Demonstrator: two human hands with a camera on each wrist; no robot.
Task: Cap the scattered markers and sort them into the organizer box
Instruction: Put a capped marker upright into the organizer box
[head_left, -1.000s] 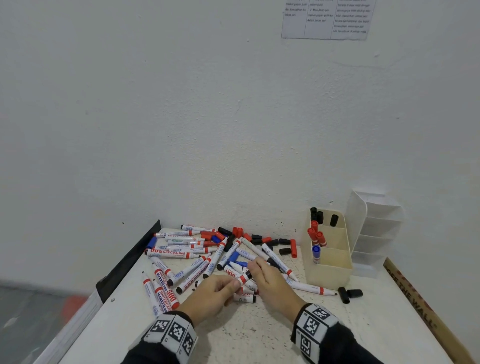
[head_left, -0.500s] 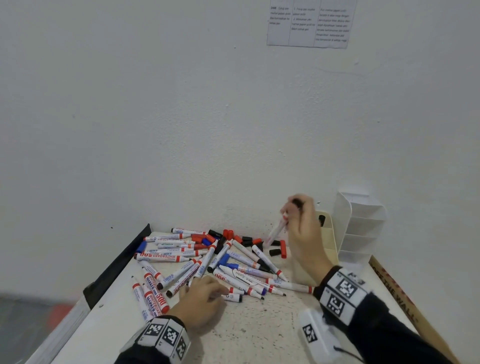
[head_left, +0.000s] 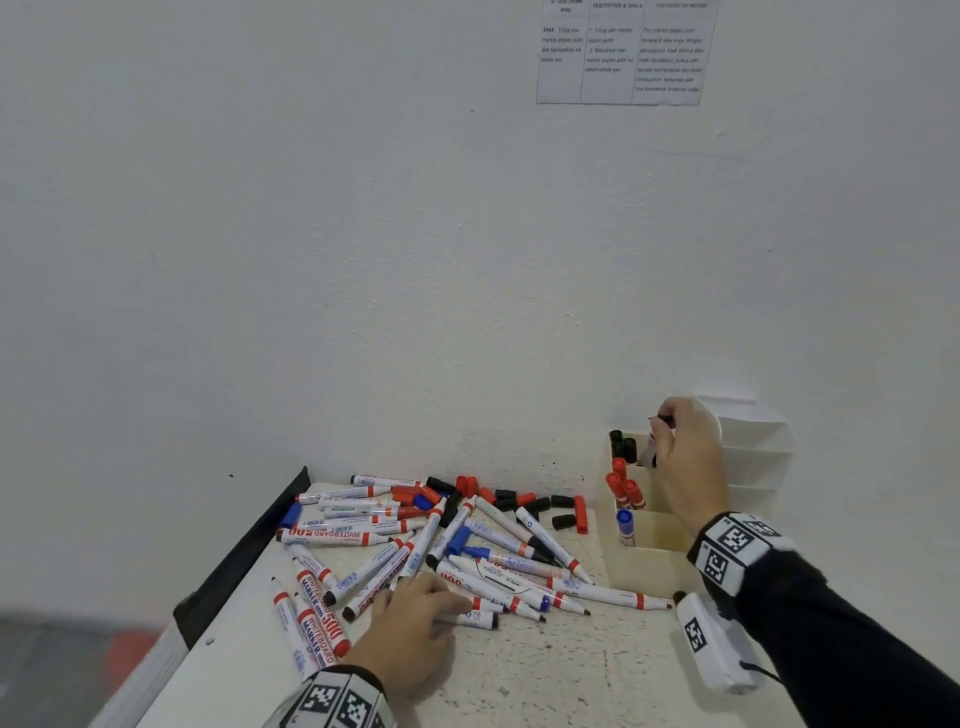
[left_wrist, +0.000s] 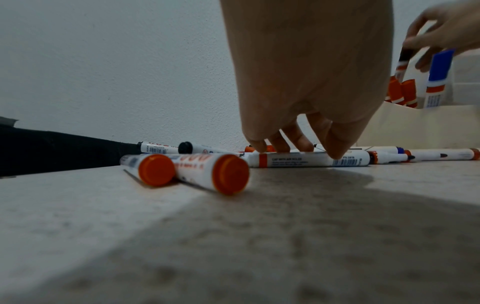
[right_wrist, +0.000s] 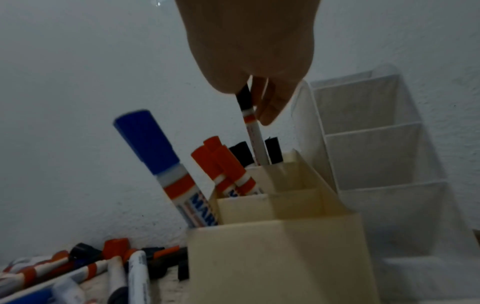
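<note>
Right hand (head_left: 685, 457) now lower — pinched black-capped marker (right_wrist: 255, 131) inside organizer box (right_wrist: 280, 242) rear compartment — left hand (head_left: 415, 629) fingertips on table marker (left_wrist: 309, 160).

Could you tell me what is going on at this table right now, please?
A person is sorting whiteboard markers. Their right hand lowers a black-capped marker into the rear compartment of the cream organizer box, beside other black-capped ones. Their left hand rests its fingertips on an uncapped marker in the pile on the table. Many markers and loose caps remain.
</note>
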